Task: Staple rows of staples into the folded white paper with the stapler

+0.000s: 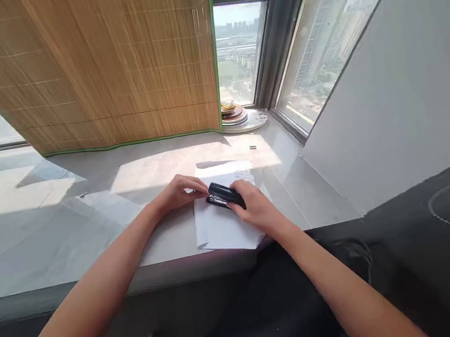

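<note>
A black stapler (221,194) lies slantwise over white paper sheets (229,226), its front end pointing left. My right hand (253,203) is closed around the stapler's rear end, thumb below and fingers on top. My left hand (182,191) reaches in from the left, its fingers and thumb drawn together at the stapler's nose and the paper's left side. Whatever sits between those left fingertips is too small to make out. Part of the paper near my right fingers carries a printed grid, and its lower left corner looks folded or layered.
The paper rests near the front edge of a pale stone sill (102,219). A small dark strip, perhaps staples (253,147), lies beyond it. Stacked plates (239,119) stand in the window corner. A bamboo blind (122,65) hangs behind; a white wall (385,90) rises at right.
</note>
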Demonstrator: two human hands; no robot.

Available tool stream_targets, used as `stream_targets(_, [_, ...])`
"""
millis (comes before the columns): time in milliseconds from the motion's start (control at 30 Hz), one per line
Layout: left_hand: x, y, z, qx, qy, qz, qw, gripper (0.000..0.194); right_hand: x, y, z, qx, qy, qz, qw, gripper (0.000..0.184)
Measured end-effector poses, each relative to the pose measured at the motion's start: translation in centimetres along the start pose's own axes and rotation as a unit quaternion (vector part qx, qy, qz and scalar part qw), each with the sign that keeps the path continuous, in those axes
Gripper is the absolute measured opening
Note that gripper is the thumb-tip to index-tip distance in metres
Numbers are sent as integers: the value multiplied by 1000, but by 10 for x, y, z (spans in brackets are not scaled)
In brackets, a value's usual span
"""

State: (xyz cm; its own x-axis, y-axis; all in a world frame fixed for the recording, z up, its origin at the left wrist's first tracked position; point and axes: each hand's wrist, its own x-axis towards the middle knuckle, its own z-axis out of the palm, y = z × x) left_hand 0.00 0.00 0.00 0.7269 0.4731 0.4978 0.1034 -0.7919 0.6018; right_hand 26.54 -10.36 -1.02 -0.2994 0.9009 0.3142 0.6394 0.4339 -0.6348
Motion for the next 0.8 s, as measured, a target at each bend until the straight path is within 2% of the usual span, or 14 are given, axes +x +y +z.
stream_targets(200, [3, 3, 2, 13, 17, -2, 1000, 10, -1, -1, -2, -1, 4, -3, 1000, 17])
stream_targets(333, [5, 8, 1, 29, 50, 5, 998, 7, 0, 0, -1, 6, 9, -6, 1000, 15])
stream_targets(467, [6, 11, -1, -6, 118, -47, 992, 14, 0, 0, -2, 6, 12, -8, 1000, 15])
stream_targets(533, [5, 10, -2, -32, 132, -70, 988, 17, 0, 1, -2, 6, 11, -7, 1000, 15])
stream_targets(700, [4, 7, 2, -60, 94, -97, 989, 20, 1, 5, -5, 12, 8, -9, 1000, 16])
stream_targets(800, [3, 8, 3, -33, 75, -88, 993, 19, 4, 9, -5, 10, 4, -8, 1000, 18])
